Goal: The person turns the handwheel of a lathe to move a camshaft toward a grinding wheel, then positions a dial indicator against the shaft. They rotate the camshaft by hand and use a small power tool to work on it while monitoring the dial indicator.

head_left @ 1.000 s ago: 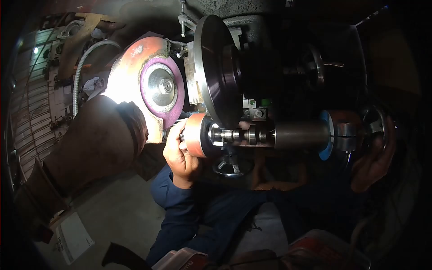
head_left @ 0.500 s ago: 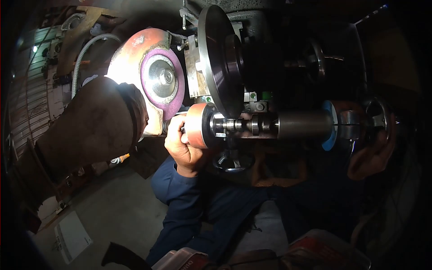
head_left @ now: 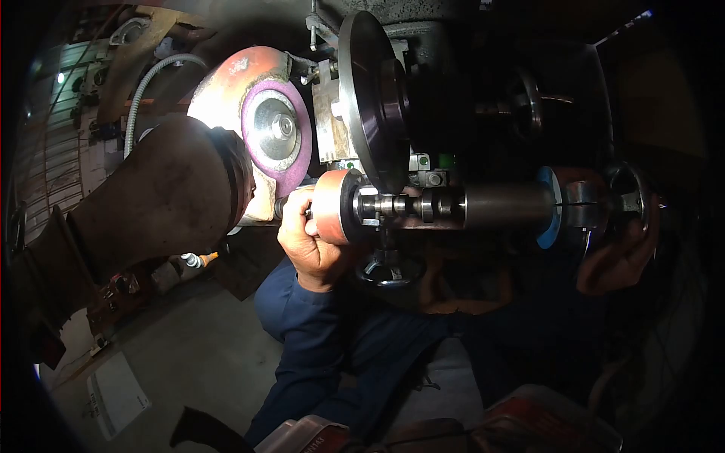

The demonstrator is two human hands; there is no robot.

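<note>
My left hand [head_left: 306, 245] is closed at the left end of an orange round chuck [head_left: 332, 208], its thumb and fingers curled against the chuck's edge. From this chuck a lobed steel shaft, like a camshaft [head_left: 404, 205], runs level to the right, to a thick plain steel cylinder [head_left: 506, 206]. A blue-edged disc [head_left: 549, 208] and a split clamp [head_left: 581, 204] follow it. In dim light at the far right, my right hand [head_left: 623, 260] is curled at the rim of a metal handwheel [head_left: 640, 198]; its fingertips are partly lost in shadow.
Close above the shaft stands a large steel disc [head_left: 366, 106]. A purple grinding wheel [head_left: 298, 143] sits in an orange guard [head_left: 234, 75]. On the left, a thick brown duct [head_left: 158, 189] reaches up to the guard. A smaller handwheel [head_left: 389, 272] lies below the shaft.
The view has shifted slightly, so the guard and duct appear a little farther right. My right hand sits slightly lower and farther left in view. My left hand keeps its hold.
</note>
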